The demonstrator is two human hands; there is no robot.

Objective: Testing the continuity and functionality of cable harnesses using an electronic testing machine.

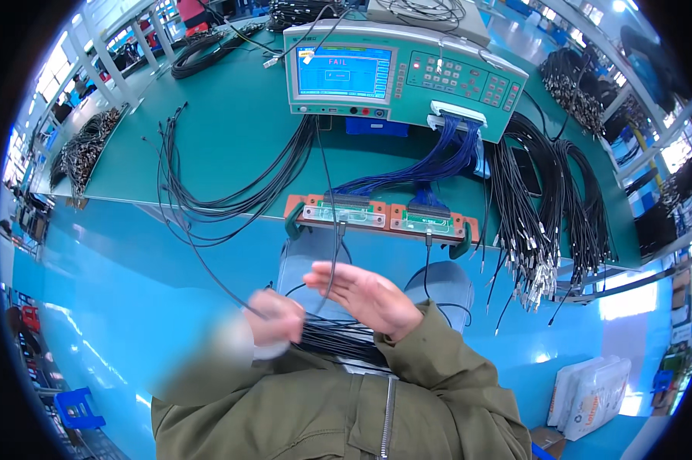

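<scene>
My left hand (275, 317), smeared by motion, is closed above my lap, with a thin black cable (222, 282) running into it from the upper left. To its right, my right hand (370, 297) is held out with its fingers straight. Another dark cable (333, 253) passes by those fingertips. Below both hands, a bundle of black cables (338, 341) lies across my lap. Beyond them, at the bench edge, sits an orange-brown fixture (388, 217) with two green connector boards. Black leads come off its front, one (428, 264) hanging toward my right knee.
A green-and-white tester (407, 77) with a lit screen stands on the green bench (231, 100). Blue wires (407, 172) join it to the fixture. Black cable bundles hang over the bench edge at right (526, 222) and lie at left (242, 192). White packages (591, 395) rest at lower right.
</scene>
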